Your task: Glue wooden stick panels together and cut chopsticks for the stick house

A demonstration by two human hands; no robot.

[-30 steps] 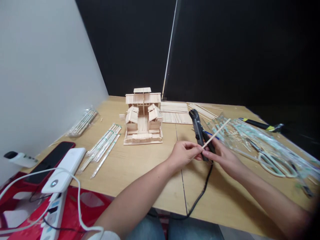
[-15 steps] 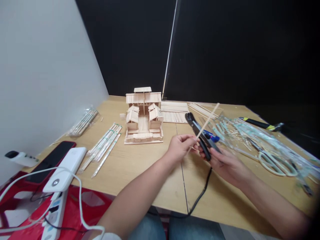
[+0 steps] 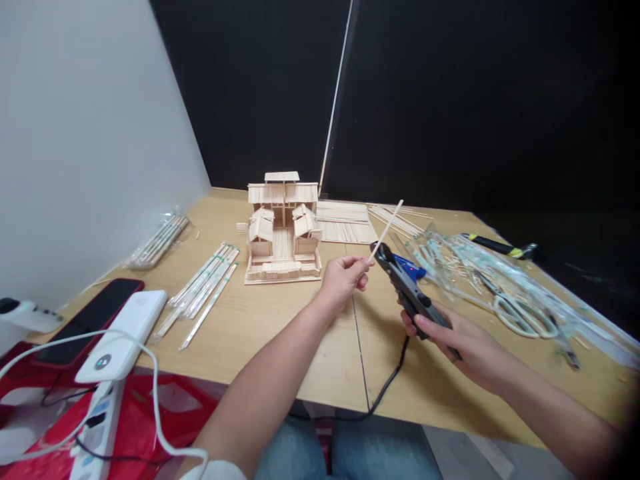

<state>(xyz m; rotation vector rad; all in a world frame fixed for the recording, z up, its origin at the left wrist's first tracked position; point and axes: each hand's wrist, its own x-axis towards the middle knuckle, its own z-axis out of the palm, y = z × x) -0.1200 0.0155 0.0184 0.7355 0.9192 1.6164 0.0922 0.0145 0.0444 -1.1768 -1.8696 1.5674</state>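
Note:
My left hand [image 3: 344, 280] is closed, pinching a thin wooden stick [image 3: 389, 227] that slants up to the right. My right hand [image 3: 445, 333] is wrapped around the handles of black-and-grey hand shears [image 3: 413, 290]. The head of the shears is beside the lower part of the stick; whether they touch, I cannot tell. Just behind the shears lies a blue tool [image 3: 410, 268] with a small red light, mostly hidden. A model house [image 3: 283, 230] built of thin wooden sticks stands upright beyond my left hand.
Flat stick panels [image 3: 345, 223] and loose sticks [image 3: 395, 219] lie behind. Wrapped stick bundles [image 3: 205, 280] are at left, near a phone [image 3: 90, 320] and white power bank [image 3: 123, 337]. On the right are scissors [image 3: 523, 317], plastic wrappers and a yellow-black tool [image 3: 495, 245]. A black cord [image 3: 387, 387] crosses the front edge.
My hands have moved apart. The left hand, with the stick, has shifted left and up; the shears have swung below and right of the stick. The view has turned slightly.

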